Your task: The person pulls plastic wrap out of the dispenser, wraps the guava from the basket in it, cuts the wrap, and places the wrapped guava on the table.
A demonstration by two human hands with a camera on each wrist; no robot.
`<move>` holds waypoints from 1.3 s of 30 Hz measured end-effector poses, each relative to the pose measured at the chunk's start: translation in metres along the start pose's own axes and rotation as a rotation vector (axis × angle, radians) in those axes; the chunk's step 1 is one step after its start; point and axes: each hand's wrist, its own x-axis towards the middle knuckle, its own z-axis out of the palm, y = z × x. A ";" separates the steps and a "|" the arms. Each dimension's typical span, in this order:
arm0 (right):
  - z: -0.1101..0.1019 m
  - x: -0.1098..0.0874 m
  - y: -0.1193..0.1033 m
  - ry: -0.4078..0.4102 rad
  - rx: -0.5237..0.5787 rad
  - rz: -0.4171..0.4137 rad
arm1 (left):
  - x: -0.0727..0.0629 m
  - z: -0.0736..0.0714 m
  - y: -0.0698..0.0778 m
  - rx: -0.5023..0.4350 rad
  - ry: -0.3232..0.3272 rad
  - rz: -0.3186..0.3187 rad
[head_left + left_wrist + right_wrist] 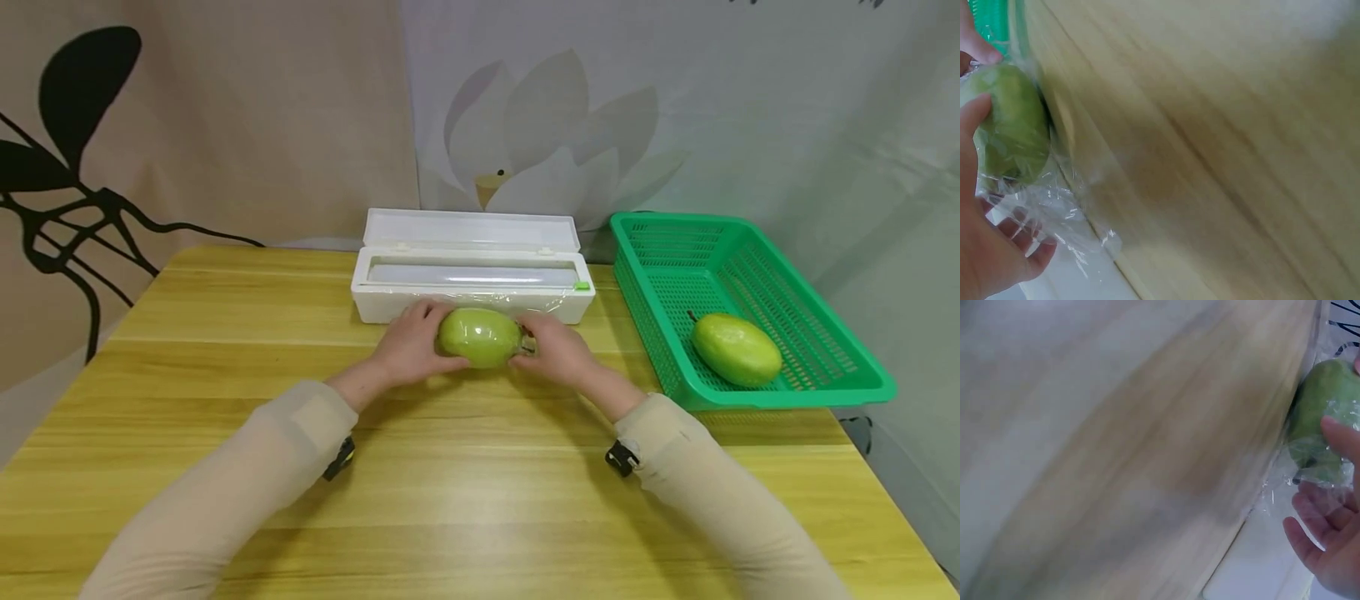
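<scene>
A green papaya (480, 337) lies sideways between the two hands, close in front of a white cling film box (378, 304). Clear cling film (1063, 215) covers the fruit, and its loose, crumpled edge sticks out past the end in both wrist views. The left hand (414, 343) holds the papaya's left end, thumb on the near side and fingers on the far side. At the stem end, the right hand (555, 348) grips the film and fruit, its thumb against the papaya (1316, 412) in the right wrist view.
Behind the hands the box stands with its lid (468, 229) raised, a film roll (472, 275) inside and a green slider (581, 286) at its right end. A green basket (825, 317) at the right holds another papaya (737, 350). A curtain hangs behind the wooden table (480, 500).
</scene>
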 end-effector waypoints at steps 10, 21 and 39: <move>0.000 0.005 -0.003 0.009 -0.058 0.015 | 0.003 0.003 -0.001 0.060 0.019 -0.020; -0.004 0.000 -0.002 -0.039 -0.073 0.063 | -0.001 0.002 -0.006 0.048 0.026 -0.008; 0.001 0.013 -0.003 -0.020 -0.096 0.026 | 0.001 0.002 -0.007 0.147 0.013 -0.019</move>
